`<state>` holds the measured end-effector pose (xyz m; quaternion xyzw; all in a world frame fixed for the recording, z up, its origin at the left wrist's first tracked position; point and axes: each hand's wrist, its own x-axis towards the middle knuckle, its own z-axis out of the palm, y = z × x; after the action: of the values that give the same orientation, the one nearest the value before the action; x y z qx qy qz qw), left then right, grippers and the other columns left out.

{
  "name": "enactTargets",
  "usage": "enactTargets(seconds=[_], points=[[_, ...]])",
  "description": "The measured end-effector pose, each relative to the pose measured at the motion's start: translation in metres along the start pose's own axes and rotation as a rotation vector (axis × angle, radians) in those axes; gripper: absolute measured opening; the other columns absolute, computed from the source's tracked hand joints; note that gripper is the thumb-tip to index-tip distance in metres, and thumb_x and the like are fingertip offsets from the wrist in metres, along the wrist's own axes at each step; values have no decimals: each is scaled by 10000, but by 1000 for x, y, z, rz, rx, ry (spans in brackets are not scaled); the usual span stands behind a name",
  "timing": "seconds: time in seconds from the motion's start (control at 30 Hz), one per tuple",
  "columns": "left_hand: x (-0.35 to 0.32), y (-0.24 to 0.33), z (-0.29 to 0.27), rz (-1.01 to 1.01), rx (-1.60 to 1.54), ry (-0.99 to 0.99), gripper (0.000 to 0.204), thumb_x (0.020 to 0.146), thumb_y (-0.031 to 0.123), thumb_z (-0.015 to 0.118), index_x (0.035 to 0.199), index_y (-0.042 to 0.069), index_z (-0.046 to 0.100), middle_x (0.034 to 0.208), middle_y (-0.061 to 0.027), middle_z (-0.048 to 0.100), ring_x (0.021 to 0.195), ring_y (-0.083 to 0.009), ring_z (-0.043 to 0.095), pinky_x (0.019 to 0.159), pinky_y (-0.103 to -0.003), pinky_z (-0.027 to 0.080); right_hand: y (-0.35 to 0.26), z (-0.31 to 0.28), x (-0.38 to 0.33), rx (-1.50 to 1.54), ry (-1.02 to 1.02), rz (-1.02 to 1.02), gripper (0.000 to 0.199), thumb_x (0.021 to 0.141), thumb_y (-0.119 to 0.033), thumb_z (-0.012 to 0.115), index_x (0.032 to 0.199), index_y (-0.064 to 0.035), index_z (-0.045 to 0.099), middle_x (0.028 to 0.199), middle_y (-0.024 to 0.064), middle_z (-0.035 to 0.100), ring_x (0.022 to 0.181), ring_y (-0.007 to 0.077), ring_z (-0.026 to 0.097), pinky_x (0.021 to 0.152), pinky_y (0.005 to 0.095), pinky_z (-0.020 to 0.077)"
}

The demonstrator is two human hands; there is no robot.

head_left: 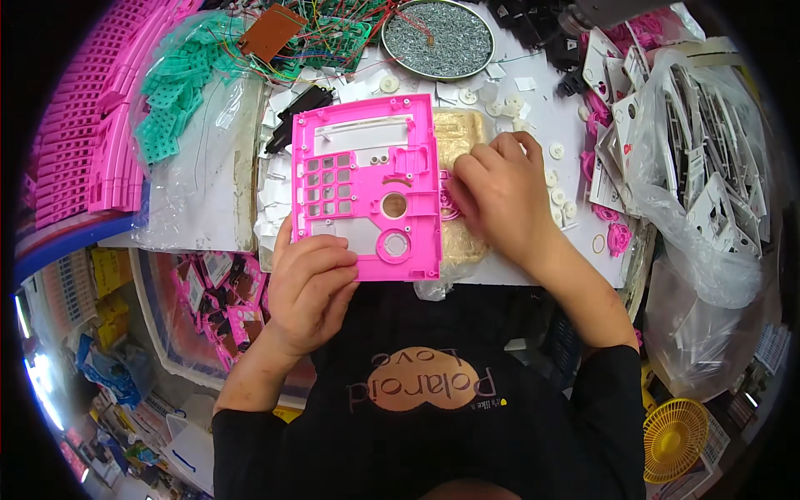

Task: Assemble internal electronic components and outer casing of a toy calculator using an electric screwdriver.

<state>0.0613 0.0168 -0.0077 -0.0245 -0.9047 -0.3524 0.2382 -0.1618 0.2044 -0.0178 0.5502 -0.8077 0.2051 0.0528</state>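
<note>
A flat pink plastic panel with a grid of small openings, two round holes and a long slot lies face up at the middle of the table. My left hand grips its near left corner, thumb on top. My right hand rests just right of the panel over a gold-coloured tray, fingers bent down onto small pink ring-shaped parts at the panel's right edge. What the fingertips pinch is hidden.
Stacks of pink slatted parts and a bag of green pieces lie left. A round metal dish of screws sits at the back. White discs dot the table. Clear bags of white parts fill the right.
</note>
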Motion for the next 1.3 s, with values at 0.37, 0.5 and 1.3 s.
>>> enactTargets(seconds=[0.37, 0.5, 1.3], points=[[19, -5, 41, 55, 86, -222, 211, 793, 56, 763, 957, 108, 643, 1045, -34, 670, 1067, -256, 655, 1140, -610, 275, 0, -17, -18, 411, -105, 258, 505, 836, -302, 784, 1250, -63, 623, 702, 71, 639, 613, 260, 632, 579, 375, 488], [23, -2, 37, 44, 72, -316, 234, 791, 64, 769, 989, 109, 653, 1076, -30, 672, 1093, -244, 653, 1143, -608, 273, -1, -24, -19, 266, -193, 207, 447, 840, -334, 778, 1196, -89, 663, 722, 83, 664, 634, 291, 650, 595, 403, 511], [57, 2, 37, 45, 92, -436, 576, 763, 215, 810, 1280, 57, 610, 1373, -162, 555, 1281, -363, 519, 1078, -541, 380, 85, -34, -29, -54, -145, 487, 240, 839, -89, 700, 1066, -10, 706, 920, 187, 694, 764, 333, 698, 696, 404, 562]])
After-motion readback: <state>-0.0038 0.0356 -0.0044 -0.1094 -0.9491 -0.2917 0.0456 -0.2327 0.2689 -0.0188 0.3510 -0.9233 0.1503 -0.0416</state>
